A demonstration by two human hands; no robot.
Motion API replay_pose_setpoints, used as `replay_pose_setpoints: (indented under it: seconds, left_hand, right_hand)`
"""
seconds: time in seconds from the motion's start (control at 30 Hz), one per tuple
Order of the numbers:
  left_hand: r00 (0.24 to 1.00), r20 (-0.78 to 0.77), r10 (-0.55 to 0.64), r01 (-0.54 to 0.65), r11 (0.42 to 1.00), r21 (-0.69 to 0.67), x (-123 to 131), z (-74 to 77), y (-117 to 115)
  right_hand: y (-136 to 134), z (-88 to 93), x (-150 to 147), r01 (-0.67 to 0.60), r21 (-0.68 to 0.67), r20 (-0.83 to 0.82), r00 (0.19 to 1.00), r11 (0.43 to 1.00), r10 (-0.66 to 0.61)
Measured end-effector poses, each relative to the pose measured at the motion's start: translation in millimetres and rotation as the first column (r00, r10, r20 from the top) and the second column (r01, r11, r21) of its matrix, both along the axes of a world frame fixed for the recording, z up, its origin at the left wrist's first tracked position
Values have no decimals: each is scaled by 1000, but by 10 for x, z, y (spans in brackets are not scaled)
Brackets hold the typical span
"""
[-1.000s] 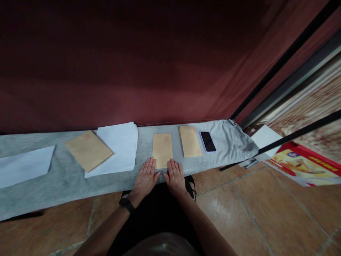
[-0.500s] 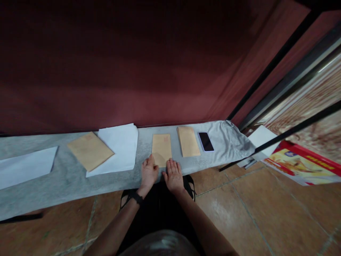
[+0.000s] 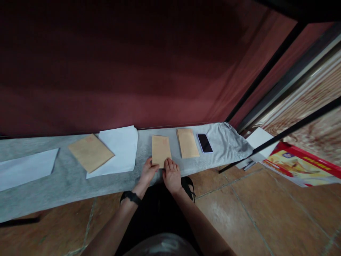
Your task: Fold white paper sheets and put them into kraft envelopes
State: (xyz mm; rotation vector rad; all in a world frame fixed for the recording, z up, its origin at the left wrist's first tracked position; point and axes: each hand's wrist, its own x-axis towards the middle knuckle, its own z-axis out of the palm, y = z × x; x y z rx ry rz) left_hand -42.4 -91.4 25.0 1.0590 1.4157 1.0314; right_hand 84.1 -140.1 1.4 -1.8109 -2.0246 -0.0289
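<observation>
A brown paper envelope (image 3: 161, 148) with a small reddish print lies in front of me on a grey cloth-covered table (image 3: 144, 156). My left hand (image 3: 148, 171) pinches its near left corner, thumb on top. At the near right corner, the bent fingers of my right hand (image 3: 172, 174) close over the edge; its thumb is partly hidden. Just to the right is a stack of similar brown envelopes (image 3: 188, 143), and beyond that a phone (image 3: 205, 143) with a dark screen.
On the left, another brown envelope (image 3: 91, 152) lies askew over white paper sheets (image 3: 125, 149). More white paper (image 3: 26, 167) is farther left. A dark red wall panel (image 3: 133, 71) rises behind the table. Black frame bars (image 3: 266, 71) and a red-yellow box (image 3: 301, 165) stand at right.
My right hand's fingers, flat beside the envelope before, are now bent over its near right corner. My left hand has shifted down a little to that envelope's near left corner.
</observation>
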Motion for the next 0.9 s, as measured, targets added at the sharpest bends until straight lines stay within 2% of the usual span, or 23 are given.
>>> replay_pose_setpoints:
  seconds: [0.13, 0.2, 0.23, 0.27, 0.33, 0.37, 0.4, 0.43, 0.47, 0.57, 0.6, 0.63, 0.73, 0.83, 0.87, 0.9]
  left_hand:
    - [996, 69, -51, 47, 998, 52, 81, 165, -87]
    - [988, 130, -81, 71, 994, 78, 120, 212, -125]
    - [984, 155, -82, 71, 994, 77, 138, 218, -143]
    - [983, 170, -75, 65, 996, 62, 157, 214, -161]
    - [982, 181, -54, 54, 999, 6, 197, 179, -193]
    - [980, 192, -58, 63, 998, -20, 218, 154, -205]
    - [976, 204, -70, 79, 996, -37, 239, 126, -213]
    - [973, 215, -82, 94, 994, -46, 257, 99, -215]
    - [971, 220, -90, 103, 993, -49, 270, 73, -211]
    - [984, 168, -55, 66, 996, -57, 266, 10, -162]
    - [989, 139, -39, 48, 997, -63, 247, -5, -135]
    - [993, 112, -28, 36, 997, -70, 219, -19, -105]
    - [999, 32, -26, 30, 994, -102, 102, -54, 2]
    - [998, -58, -40, 32, 990, -138, -26, -100, 111]
    - [995, -91, -44, 30, 989, -146, -61, -119, 144]
    - [991, -124, -47, 28, 988, -151, -92, -137, 174]
  right_hand:
    - [107, 225, 92, 14, -23, -87, 996, 1000, -16]
    - [153, 295, 153, 41, 22, -294, 955, 999, -32]
    - [169, 314, 173, 67, 39, -450, 892, 997, -43]
    - [181, 323, 181, 100, 39, -621, 782, 994, -54]
    - [186, 311, 152, 134, -16, -901, 429, 991, -72]
    - [179, 293, 115, 127, -51, -963, 258, 991, -82]
    - [168, 269, 67, 113, -79, -987, 127, 990, -93]
    - [155, 240, 14, 96, -99, -994, 37, 990, -103]
    - [140, 207, -41, 85, -113, -994, -20, 990, -112]
    - [111, 102, -160, 75, -168, -982, -100, 983, -160]
    - [108, 67, -174, 67, -194, -977, -100, 979, -187]
    - [106, 34, -174, 52, -219, -975, -60, 974, -216]
    - [89, -38, -107, -33, -269, -953, 155, 962, -261]
    - [27, -46, 2, -123, -288, -921, 307, 950, -239]
    - [1, -34, 38, -117, -285, -893, 393, 951, -219]
    - [-22, -18, 73, -90, -268, -837, 514, 959, -186]
